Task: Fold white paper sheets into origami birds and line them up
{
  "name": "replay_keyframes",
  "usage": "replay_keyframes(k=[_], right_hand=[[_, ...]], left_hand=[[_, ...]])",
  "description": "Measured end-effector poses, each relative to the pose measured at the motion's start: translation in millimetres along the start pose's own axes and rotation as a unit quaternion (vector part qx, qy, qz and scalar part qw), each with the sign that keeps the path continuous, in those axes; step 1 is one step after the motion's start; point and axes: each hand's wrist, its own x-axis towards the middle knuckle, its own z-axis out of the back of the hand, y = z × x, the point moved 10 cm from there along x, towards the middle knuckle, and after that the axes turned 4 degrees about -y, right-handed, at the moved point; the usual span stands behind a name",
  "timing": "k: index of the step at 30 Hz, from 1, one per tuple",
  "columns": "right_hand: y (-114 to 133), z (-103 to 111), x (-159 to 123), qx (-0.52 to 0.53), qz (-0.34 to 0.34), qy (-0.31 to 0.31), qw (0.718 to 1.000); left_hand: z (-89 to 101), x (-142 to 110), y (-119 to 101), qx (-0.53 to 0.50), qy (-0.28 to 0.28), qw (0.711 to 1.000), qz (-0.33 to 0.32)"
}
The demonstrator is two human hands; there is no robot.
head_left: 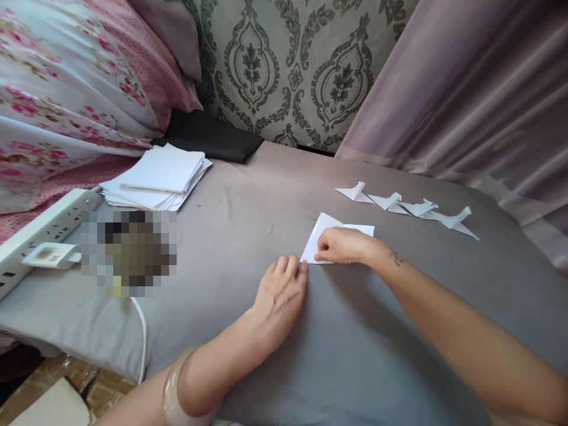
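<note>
A partly folded white sheet of paper lies on the grey cloth, with one flap pointing up and another spread to the right. My right hand is closed over the middle of it, curled fingers pressing on its surface near the lower edge. At the sheet's lower left corner, my left hand holds the point down with its fingers bent and close together. The undersides of both hands are hidden. Several folded paper birds stand in a slanting row beyond my right hand.
A stack of white paper lies at the back left, before a black flat item. A white power strip with a plugged-in charger runs along the left edge. Its white cable hangs down. A blurred-out object sits nearby.
</note>
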Motion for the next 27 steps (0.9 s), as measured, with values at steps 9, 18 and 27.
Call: replay_keyframes(k=[9,18,27], right_hand=[[0.8,0.1,0.0,-0.015,-0.024,0.02,0.999],[3.7,2.6,-3.7,-0.009,-0.037,0.025,0.999],[-38.5,12.6,-31.1,0.078,0.058,-0.034,0.995]], left_hand=[[2.3,7.9,-12.5,0.007,-0.108,0.99,-0.09],[5.9,11.3,-15.8,0.001,-0.139,0.988,-0.073],[1.3,20.3,-26.7,0.004,-0.133,0.983,-0.127]])
